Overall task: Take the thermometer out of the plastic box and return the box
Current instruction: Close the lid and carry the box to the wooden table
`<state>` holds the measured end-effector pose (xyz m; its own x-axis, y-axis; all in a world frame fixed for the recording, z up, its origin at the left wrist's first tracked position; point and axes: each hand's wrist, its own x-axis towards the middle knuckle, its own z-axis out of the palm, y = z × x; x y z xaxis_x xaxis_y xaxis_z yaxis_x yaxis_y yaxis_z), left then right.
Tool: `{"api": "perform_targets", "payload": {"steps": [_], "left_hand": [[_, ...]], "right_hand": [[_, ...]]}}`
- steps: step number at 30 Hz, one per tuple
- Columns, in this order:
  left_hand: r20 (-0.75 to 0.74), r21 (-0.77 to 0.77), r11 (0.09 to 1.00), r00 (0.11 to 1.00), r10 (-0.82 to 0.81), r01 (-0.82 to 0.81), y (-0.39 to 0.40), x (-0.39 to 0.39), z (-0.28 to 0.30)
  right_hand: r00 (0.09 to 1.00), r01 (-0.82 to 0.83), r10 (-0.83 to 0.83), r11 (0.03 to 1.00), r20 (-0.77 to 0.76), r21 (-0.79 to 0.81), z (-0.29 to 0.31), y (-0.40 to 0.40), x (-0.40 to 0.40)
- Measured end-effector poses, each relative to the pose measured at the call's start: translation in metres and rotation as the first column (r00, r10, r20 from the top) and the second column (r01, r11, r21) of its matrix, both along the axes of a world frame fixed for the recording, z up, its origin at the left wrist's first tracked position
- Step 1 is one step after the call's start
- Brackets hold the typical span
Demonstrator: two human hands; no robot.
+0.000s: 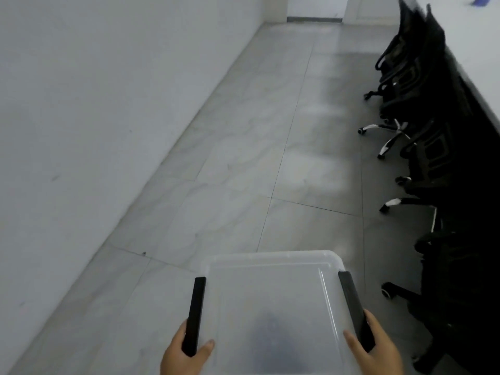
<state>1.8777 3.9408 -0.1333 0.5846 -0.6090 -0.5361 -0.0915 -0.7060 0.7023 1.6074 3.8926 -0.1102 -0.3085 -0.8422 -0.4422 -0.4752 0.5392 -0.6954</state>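
A clear plastic box (pixel 273 296) with a translucent lid is held in front of me, low in the head view, above the floor. Its two black side latches run along its left and right edges. My left hand (pixel 184 353) grips the left black latch, thumb resting on the lid. My right hand (pixel 376 347) grips the right black latch the same way. A dark blurry shape shows through the lid near the bottom middle. No thermometer can be made out.
A white wall (pixel 94 117) runs along the left. Grey floor tiles (pixel 270 158) stretch ahead to a doorway at the top. Several black office chairs (pixel 422 125) on castors stand in a row along a white-topped table (pixel 476 39) on the right.
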Motion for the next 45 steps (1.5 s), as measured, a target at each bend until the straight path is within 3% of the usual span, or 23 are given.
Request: {"api": "perform_targets", "payload": {"steps": [12, 14, 18, 21, 25, 32, 34, 45], "left_hand": [[0.116, -0.144, 0.986, 0.991, -0.063, 0.079, -0.346, 0.075, 0.046], [0.100, -0.195, 0.978, 0.993, -0.058, 0.076, -0.441, 0.089, 0.034], [0.038, -0.179, 0.976, 0.992, -0.120, 0.125, -0.480, 0.087, 0.036], [0.051, -0.188, 0.974, 0.992, -0.116, 0.123, -0.592, 0.103, 0.019], [0.059, -0.237, 0.955, 0.984, -0.167, 0.177, -0.753, 0.116, 0.036], [0.046, -0.199, 0.923, 0.944, -0.327, 0.329, -0.968, 0.100, 0.026], [0.022, -0.191, 0.907, 0.926, -0.378, 0.375, -1.025, 0.088, 0.017], [0.017, -0.213, 0.931, 0.954, -0.300, 0.297, -1.362, 0.002, 0.039]], "right_hand": [[0.995, 0.087, -0.080, 0.987, 0.052, -0.138, 0.007, -0.320, 0.078], [0.994, 0.105, -0.098, 0.972, 0.040, -0.211, -0.001, -0.405, 0.084], [0.986, 0.158, -0.139, 0.960, 0.097, -0.230, 0.004, -0.435, 0.092], [0.966, 0.255, -0.234, 0.930, 0.109, -0.266, 0.000, -0.543, 0.106], [0.946, 0.324, -0.304, 0.904, 0.115, -0.278, 0.004, -0.682, 0.113], [0.930, 0.367, -0.361, 0.903, 0.068, -0.226, 0.004, -0.867, 0.097], [0.938, 0.345, -0.339, 0.898, 0.071, -0.274, 0.001, -0.921, 0.088], [0.944, 0.329, -0.321, 0.923, 0.072, -0.199, 0.031, -1.273, 0.005]]}}
